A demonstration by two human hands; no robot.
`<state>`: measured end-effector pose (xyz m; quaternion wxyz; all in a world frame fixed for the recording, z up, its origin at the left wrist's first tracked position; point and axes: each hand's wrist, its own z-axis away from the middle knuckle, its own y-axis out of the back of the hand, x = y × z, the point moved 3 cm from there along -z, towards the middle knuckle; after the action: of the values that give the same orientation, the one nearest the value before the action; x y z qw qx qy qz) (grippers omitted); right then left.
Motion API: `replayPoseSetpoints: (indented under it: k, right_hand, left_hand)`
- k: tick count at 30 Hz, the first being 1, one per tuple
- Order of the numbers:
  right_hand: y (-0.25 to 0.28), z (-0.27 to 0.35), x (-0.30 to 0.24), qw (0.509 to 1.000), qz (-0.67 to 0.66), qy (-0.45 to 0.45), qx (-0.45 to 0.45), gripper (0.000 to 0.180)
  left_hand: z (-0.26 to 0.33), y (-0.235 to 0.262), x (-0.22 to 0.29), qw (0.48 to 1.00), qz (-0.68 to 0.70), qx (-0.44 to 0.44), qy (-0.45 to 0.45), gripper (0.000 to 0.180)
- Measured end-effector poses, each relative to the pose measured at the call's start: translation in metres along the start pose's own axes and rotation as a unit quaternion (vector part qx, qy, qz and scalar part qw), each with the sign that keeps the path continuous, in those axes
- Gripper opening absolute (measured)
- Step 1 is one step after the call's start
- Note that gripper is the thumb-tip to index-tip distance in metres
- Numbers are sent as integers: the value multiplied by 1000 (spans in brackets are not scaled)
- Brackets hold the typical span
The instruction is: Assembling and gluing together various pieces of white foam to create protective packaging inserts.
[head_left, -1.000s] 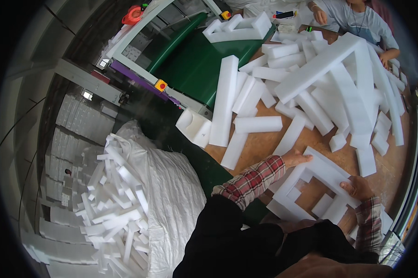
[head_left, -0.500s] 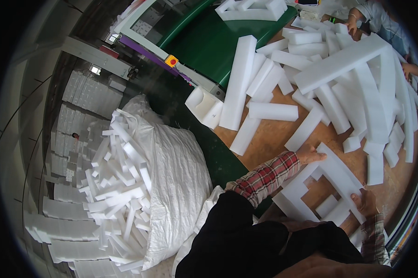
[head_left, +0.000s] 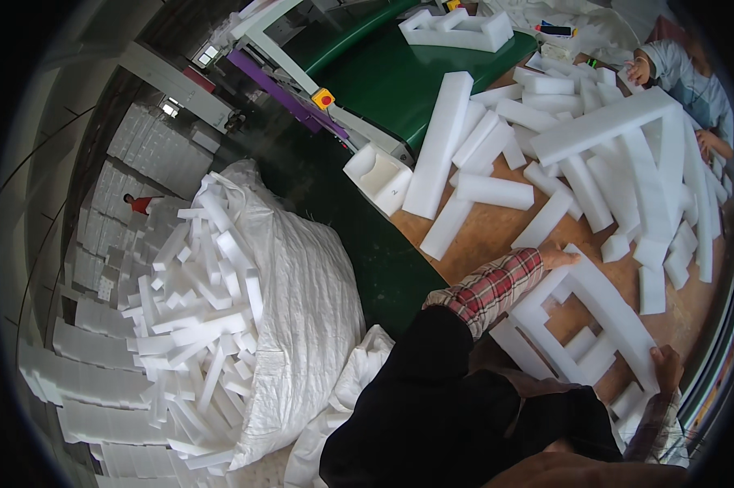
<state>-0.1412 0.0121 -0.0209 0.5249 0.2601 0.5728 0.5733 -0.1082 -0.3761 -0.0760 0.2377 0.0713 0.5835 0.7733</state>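
A white foam frame (head_left: pixel 611 313) with a stepped cut-out in its middle lies slantwise on the near part of the brown tabletop, in front of my body. My left hand (head_left: pixel 558 255) grips its far corner, fingers closed around the edge. At the near right end my right hand (head_left: pixel 666 368) clasps the long side; its fingertips are partly hidden. Beside the frame's left edge, a flat white foam strip (head_left: pixel 520 348) shows, partly covered by the frame. More white foam pieces (head_left: pixel 627 400) lie close to my right wrist.
Loose white foam blocks (head_left: pixel 578 183) are heaped across the table (head_left: pixel 497 232); a co-worker's hands (head_left: pixel 639 69) are at its far right. Behind are a green conveyor (head_left: pixel 367 81) and a white bin (head_left: pixel 377 175). A big woven sack (head_left: pixel 302 301) of foam offcuts stands left.
The whole view has shifted. My right hand has slid outward to the frame's near end, and the strip at its left now shows apart from it. The co-worker's hand has come off the pile.
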Motion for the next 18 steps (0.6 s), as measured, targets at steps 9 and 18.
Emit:
replayPoseSetpoints:
  k: [9, 18]
  right_hand:
    - [-27, 83, 172, 909, -366, -201, -4, 87]
    - [-3, 102, 120, 905, -342, -255, -12, 93]
  left_hand:
    - [-50, -33, -59, 767, 496, -292, -286, 52]
    - [-22, -2, -74, 774, 448, -350, -278, 41]
